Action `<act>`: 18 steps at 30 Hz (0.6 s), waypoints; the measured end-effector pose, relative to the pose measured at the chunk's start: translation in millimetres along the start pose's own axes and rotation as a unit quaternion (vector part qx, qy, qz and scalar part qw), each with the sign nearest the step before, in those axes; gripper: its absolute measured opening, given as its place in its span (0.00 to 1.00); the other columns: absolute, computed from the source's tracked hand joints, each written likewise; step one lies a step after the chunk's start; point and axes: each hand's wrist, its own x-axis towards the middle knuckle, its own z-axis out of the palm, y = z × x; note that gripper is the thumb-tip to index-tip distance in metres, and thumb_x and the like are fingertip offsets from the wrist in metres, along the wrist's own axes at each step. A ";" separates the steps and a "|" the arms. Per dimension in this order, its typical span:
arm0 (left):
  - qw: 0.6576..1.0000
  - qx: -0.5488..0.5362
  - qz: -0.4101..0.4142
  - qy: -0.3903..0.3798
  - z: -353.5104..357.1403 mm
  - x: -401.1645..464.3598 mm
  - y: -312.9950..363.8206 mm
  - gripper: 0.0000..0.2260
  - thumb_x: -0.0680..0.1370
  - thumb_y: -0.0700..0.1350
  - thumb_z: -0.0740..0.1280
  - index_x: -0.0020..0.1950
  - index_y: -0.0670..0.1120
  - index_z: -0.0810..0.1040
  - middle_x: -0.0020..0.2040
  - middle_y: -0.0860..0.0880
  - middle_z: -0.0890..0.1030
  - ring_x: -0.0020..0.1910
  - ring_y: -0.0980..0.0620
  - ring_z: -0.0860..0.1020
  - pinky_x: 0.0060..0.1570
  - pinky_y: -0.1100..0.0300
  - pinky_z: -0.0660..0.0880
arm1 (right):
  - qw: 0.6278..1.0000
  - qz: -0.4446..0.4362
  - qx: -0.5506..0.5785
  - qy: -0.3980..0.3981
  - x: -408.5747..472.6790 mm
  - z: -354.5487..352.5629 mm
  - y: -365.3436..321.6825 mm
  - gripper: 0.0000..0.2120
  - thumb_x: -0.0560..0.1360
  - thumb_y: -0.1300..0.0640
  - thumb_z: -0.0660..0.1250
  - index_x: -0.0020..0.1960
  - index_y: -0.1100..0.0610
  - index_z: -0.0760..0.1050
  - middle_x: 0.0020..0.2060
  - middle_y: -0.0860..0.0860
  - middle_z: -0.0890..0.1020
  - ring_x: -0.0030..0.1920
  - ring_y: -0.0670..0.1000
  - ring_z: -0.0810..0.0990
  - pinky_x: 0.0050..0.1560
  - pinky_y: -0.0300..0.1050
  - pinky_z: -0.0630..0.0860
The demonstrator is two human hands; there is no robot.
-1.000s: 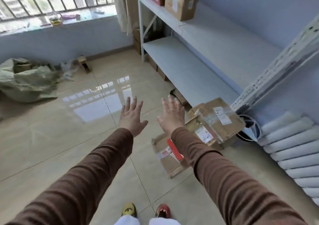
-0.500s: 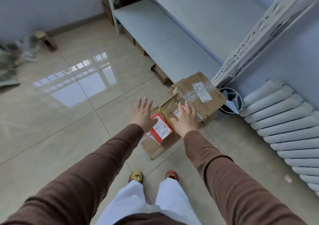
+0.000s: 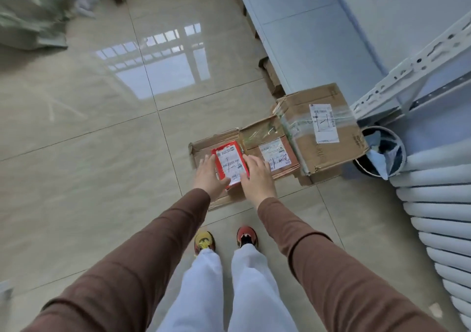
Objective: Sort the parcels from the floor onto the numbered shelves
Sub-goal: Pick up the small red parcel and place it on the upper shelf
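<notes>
**Two hands, one small red parcel**

We've got our left hand (image 3: 209,175) and right hand (image 3: 256,176) flat against opposite sides of the red parcel (image 3: 231,164), fingers mostly straight, not wrapped around it yet. It sits between our palms on top of a flattened brown box (image 3: 221,143) on the floor (image 3: 102,140). Just past our right hand lie a labelled box (image 3: 270,138) and a bigger taped box (image 3: 323,127). Best bet: squeeze evenly, lift straight up, read the handwritten number, then pick the shelf (image 3: 318,38).
</notes>
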 end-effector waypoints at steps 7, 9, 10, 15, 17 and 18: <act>0.955 -0.266 -0.132 -0.011 39.6 24.0 -22.0 0.33 0.81 0.39 0.69 0.82 0.44 0.57 0.70 0.47 0.77 0.59 0.52 0.76 0.61 0.60 0.73 | 0.984 0.109 0.136 -0.044 23.7 64.2 8.7 0.28 0.84 0.56 0.60 0.82 0.56 0.57 0.81 0.54 0.62 0.80 0.54 0.58 0.81 0.51 0.55; 0.933 -0.326 -0.152 -0.012 51.8 35.9 -31.1 0.35 0.81 0.38 0.69 0.83 0.46 0.55 0.72 0.45 0.76 0.62 0.49 0.78 0.69 0.51 0.73 | 0.978 0.143 0.142 -0.050 31.5 76.8 15.6 0.30 0.84 0.55 0.60 0.83 0.56 0.54 0.82 0.55 0.59 0.81 0.55 0.56 0.81 0.53 0.53; 0.925 -0.347 -0.158 -0.012 58.5 41.7 -36.8 0.35 0.80 0.39 0.70 0.83 0.46 0.55 0.71 0.45 0.76 0.63 0.48 0.78 0.70 0.48 0.73 | 0.976 0.156 0.140 -0.055 34.8 81.9 18.4 0.31 0.84 0.55 0.60 0.83 0.56 0.53 0.82 0.54 0.57 0.82 0.55 0.54 0.82 0.52 0.51; 0.888 -0.423 -0.178 -0.017 75.8 47.7 -41.5 0.27 0.82 0.38 0.67 0.80 0.44 0.62 0.60 0.51 0.78 0.58 0.49 0.78 0.63 0.53 0.75 | 0.969 0.193 0.146 -0.052 48.8 102.8 25.5 0.31 0.84 0.58 0.59 0.84 0.57 0.51 0.83 0.54 0.55 0.82 0.56 0.53 0.82 0.51 0.49; 0.874 -0.450 -0.180 -0.029 79.0 49.6 -42.5 0.26 0.82 0.36 0.66 0.79 0.43 0.62 0.57 0.50 0.78 0.57 0.49 0.78 0.59 0.54 0.75 | 0.969 0.200 0.142 -0.042 51.7 107.7 26.2 0.31 0.84 0.59 0.59 0.83 0.58 0.52 0.82 0.54 0.56 0.82 0.56 0.53 0.82 0.51 0.49; 0.866 -0.464 -0.182 -0.035 82.0 53.4 -46.0 0.24 0.82 0.35 0.65 0.77 0.43 0.63 0.60 0.48 0.80 0.58 0.48 0.79 0.59 0.53 0.76 | 0.968 0.203 0.142 -0.036 52.3 108.9 25.6 0.31 0.84 0.60 0.59 0.83 0.58 0.52 0.82 0.54 0.57 0.81 0.56 0.55 0.81 0.51 0.50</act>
